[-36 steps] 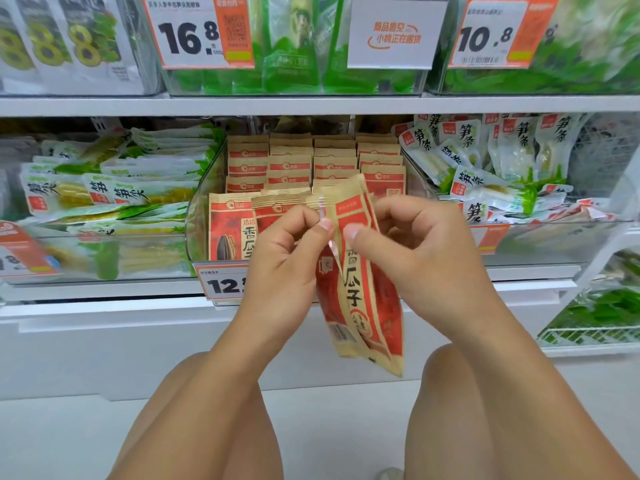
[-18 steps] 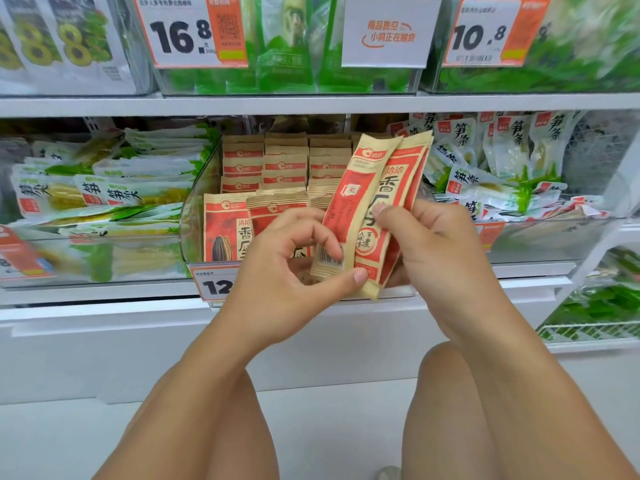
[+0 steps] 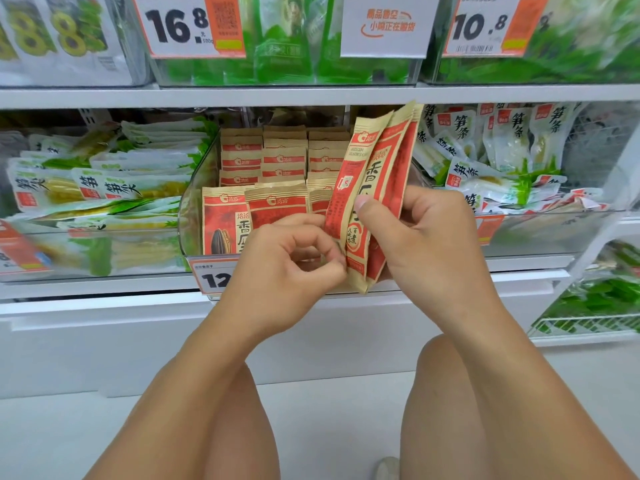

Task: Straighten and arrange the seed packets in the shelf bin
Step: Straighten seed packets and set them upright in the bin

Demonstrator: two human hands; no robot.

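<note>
Left of both hands, the green-and-white snack bags [image 3: 104, 188] are lying loosely piled in the neighbouring bin. The shelf bin [image 3: 194, 188], clear plastic, is sitting just behind the hands, with rows of seed packets [image 3: 263, 161] standing upright in it and a front row [image 3: 225, 220] showing just above the left hand.

The left hand [image 3: 287, 268] is curling its fingers and pinching at the lower left edge of the held packets [image 3: 374, 188], near the bottom corner. The right hand [image 3: 426, 244] is gripping those same packets from the right, thumb [image 3: 372, 213] pressing across the printed face, remaining fingers wrapping behind. The small stack, two or three packets, is standing nearly upright and tilting a bit right, in front of the bin's right part, not yet inside.

Handling judgement: packets are looking light, thin, paper-faced, flexing easily; probably crinkling and sliding against each other, so fanning out is the risk. Contents likely shifting loose inside. Best hold is looking like the lower side edges, squaring bottoms together before slotting in.

Right of the hands, more white-and-green bags [image 3: 498, 157] are lying jumbled in another bin.
</note>
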